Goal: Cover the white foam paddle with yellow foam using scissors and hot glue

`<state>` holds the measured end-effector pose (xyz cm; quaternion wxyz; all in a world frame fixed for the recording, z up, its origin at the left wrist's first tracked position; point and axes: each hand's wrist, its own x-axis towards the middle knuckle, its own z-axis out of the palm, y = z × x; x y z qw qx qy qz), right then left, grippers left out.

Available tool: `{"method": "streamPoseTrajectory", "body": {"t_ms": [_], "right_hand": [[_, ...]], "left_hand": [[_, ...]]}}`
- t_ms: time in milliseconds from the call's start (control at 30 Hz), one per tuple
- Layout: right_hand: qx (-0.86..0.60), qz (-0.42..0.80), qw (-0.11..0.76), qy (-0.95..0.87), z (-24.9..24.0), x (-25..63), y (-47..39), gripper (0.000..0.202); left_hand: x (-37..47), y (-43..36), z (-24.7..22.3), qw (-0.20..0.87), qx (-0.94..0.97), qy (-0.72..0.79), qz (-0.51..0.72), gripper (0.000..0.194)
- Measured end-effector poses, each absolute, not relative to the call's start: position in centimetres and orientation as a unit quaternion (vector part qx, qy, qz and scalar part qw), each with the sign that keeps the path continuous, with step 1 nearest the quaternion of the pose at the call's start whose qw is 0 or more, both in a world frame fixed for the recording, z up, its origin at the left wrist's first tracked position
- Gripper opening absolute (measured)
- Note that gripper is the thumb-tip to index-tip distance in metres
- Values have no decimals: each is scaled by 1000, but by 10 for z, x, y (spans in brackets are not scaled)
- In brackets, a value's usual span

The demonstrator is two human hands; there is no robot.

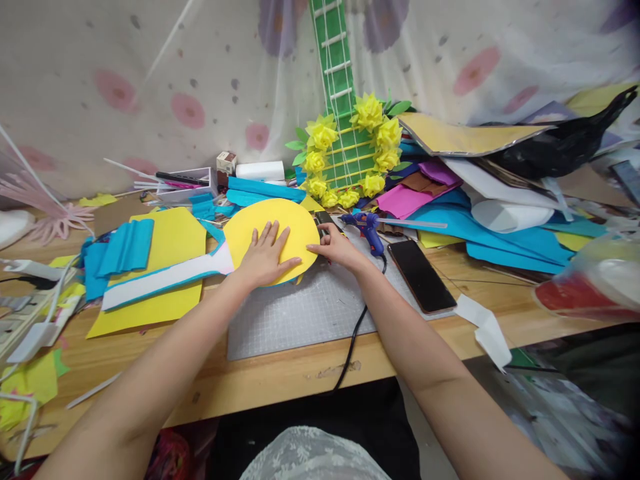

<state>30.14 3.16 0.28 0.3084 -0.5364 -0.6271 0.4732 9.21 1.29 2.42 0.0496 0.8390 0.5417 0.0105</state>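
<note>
A round yellow piece (pixel 300 217) lies at the middle of the table, joined at its left to a long white strip with blue edges (pixel 167 279). My left hand (pixel 265 257) rests flat on the yellow surface with its fingers spread. At the right rim of the round piece is my right hand (pixel 337 247), its thumb on the edge and its fingers curled near it. Below the piece lies a grey cutting mat (pixel 295 327). Just right of my right hand is a blue glue gun (pixel 369 230) with a black cord.
A green guitar shape with yellow flowers (pixel 345 157) leans at the back. A black phone (pixel 423 275) lies right, beside piled coloured paper (pixel 510 240) and a cup (pixel 585 293). Yellow sheets (pixel 175 243) and blue crepe paper (pixel 127 248) lie left.
</note>
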Motion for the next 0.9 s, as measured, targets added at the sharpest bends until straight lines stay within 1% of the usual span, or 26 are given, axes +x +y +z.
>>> {"method": "streamPoseTrajectory", "body": {"t_ms": [167, 300, 533, 700, 767, 900], "right_hand": [[-543, 469, 306, -626, 2, 300, 32, 57], [-546, 467, 305, -625, 4, 299, 31, 57], [-547, 457, 295, -636, 7, 299, 30, 58], [-549, 445, 291, -645, 7, 299, 30, 60], [-551, 440, 291, -646, 6, 298, 30, 58], [-584, 398, 298, -641, 7, 298, 30, 44]], "left_hand": [[92, 13, 21, 41, 840, 540, 8, 90], [92, 12, 22, 35, 841, 539, 0, 99], [94, 10, 27, 47, 839, 543, -13, 100], [95, 12, 35, 61, 842, 536, -16, 106], [96, 16, 38, 61, 839, 540, -10, 102], [97, 26, 38, 52, 820, 570, 13, 84]]}}
